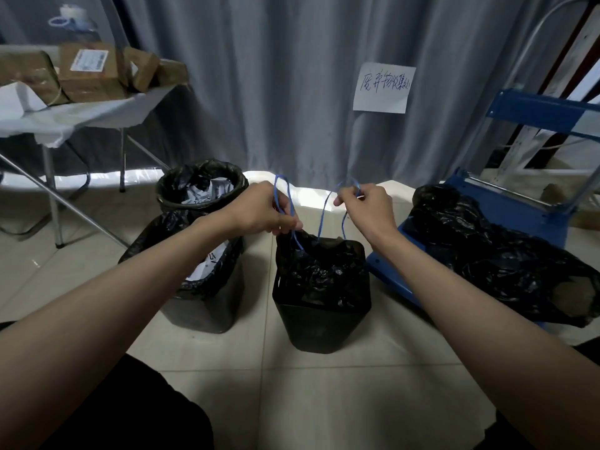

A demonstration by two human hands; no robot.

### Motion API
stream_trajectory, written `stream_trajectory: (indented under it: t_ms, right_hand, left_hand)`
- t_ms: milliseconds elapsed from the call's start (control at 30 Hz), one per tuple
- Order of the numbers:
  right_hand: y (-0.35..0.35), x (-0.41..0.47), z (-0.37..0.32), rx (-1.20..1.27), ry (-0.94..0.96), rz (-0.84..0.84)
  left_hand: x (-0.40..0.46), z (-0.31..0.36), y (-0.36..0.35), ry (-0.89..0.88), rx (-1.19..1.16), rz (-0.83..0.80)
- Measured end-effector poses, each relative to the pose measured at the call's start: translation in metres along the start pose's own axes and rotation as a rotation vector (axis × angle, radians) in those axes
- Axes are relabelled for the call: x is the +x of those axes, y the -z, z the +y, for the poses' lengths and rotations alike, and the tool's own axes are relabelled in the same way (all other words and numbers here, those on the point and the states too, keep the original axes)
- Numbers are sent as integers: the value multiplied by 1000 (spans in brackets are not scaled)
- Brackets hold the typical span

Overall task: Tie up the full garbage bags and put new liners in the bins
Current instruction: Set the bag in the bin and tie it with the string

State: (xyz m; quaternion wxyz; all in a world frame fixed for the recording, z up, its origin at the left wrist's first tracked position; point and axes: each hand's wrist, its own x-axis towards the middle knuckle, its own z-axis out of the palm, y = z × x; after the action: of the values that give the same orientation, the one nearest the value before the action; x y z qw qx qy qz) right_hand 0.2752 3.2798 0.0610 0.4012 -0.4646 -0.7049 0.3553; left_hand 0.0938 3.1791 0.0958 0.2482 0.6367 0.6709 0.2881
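Above the square bin (321, 316), your left hand (259, 211) pinches one blue drawstring loop (290, 203) and your right hand (370, 206) pinches the other loop (328, 209), both running down into its black bag (319, 264). Left of that bin stand two lined bins (201, 280).

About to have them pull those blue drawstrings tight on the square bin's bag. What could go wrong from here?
1. The left hand and right hand each hold a thin blue drawstring; a hard pull might snap one or tear the bag's hem.
2. The bag still sits inside the square bin, so pulling upward could lift or tip the bin.
3. The neighbouring full bin stands close beside the left forearm and could get knocked.
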Motion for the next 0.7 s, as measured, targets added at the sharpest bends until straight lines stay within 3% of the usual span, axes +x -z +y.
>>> stream_trajectory:
  t_ms: [267,500,600,700]
  right_hand:
    - [10,2,-27,323,-77,-88]
    - [18,3,-44,603,-29,-150]
    - [20,4,-41,391,-11,-235]
    - [20,1,-32,140,27,-457]
  left_hand:
    - [12,8,0,-36,-92,107]
    - [19,20,0,-85,-166,164]
    - [22,26,0,-116,-215,171]
    - [24,32,0,-150,-233,163]
